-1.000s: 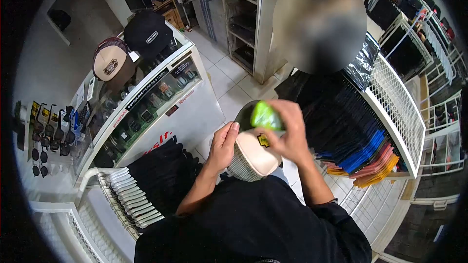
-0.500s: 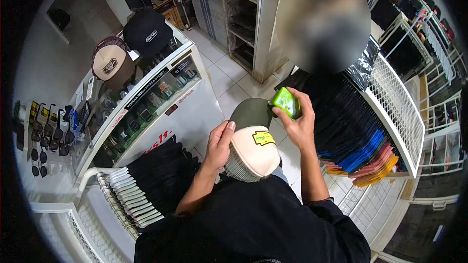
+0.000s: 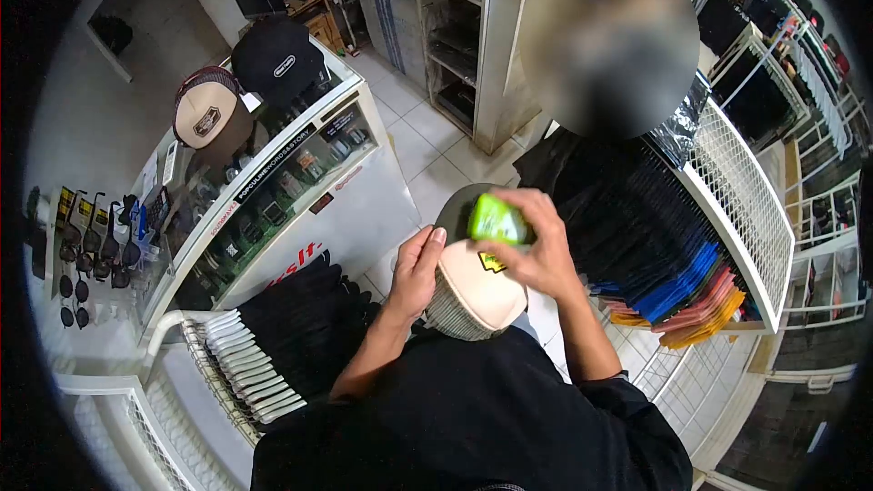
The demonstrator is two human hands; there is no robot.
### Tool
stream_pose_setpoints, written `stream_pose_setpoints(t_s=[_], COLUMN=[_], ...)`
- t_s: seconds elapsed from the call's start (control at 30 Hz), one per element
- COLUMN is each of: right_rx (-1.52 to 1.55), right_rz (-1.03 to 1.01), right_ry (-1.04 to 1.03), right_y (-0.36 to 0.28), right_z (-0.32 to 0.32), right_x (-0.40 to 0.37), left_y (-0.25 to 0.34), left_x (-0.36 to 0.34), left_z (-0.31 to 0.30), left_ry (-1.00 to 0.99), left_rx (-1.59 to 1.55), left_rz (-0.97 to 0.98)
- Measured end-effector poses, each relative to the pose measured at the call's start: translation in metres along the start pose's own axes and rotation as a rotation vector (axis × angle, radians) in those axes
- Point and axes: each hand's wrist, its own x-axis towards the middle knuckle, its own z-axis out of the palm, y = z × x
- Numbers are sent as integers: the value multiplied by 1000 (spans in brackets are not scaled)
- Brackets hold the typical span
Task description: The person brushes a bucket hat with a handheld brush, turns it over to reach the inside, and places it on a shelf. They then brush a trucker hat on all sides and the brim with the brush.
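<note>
A cap [image 3: 468,286] with a cream front, a ribbed grey back and a dark olive visor [image 3: 452,212] is held in front of my chest, visor pointing away. My left hand [image 3: 416,273] grips its left edge where the visor meets the crown, thumb on top. In my right hand [image 3: 543,245] is a bright green palm-sized block [image 3: 496,220] with pale markings on its top. It overlaps the visor and the lower front of the crown. My right fingers partly cover the yellow patch [image 3: 492,262] on the cap.
Left, a glass display counter [image 3: 300,164] carries a black cap [image 3: 277,64] and a beige cap [image 3: 207,115]. Sunglasses [image 3: 95,250] hang beside it. Racks of black clothes [image 3: 300,336] and coloured clothes [image 3: 677,295] flank me. A blurred round patch [image 3: 609,36] covers the upper right.
My right hand has brought the green block left, from beside the visor to over the visor and cap front. My left hand keeps its hold on the cap, which has shifted slightly.
</note>
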Motion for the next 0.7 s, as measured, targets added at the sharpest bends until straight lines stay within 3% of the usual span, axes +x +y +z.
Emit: stream_pose_setpoints(t_s=[0.13, 0.23, 0.33, 0.5, 0.67, 0.7], right_rx=[-121, -93, -90, -233, -98, -127], right_rz=[205, 7, -40, 147, -135, -95], right_ry=[310, 152, -82, 300, -107, -24], right_y=[18, 0, -14, 16, -22, -16], right_z=[4, -1, 5, 6, 2, 4], right_x=[7, 1, 1, 13, 2, 3], left_y=[-10, -10, -11, -10, -12, -11], left_x=[2, 0, -2, -7, -8, -8], left_z=[-10, -7, 0, -8, 2, -3], left_ry=[29, 32, 16, -29, 24, -12], left_rx=[-41, -15, -7, 103, -26, -12], left_rz=[-8, 7, 1, 47, 71, 32])
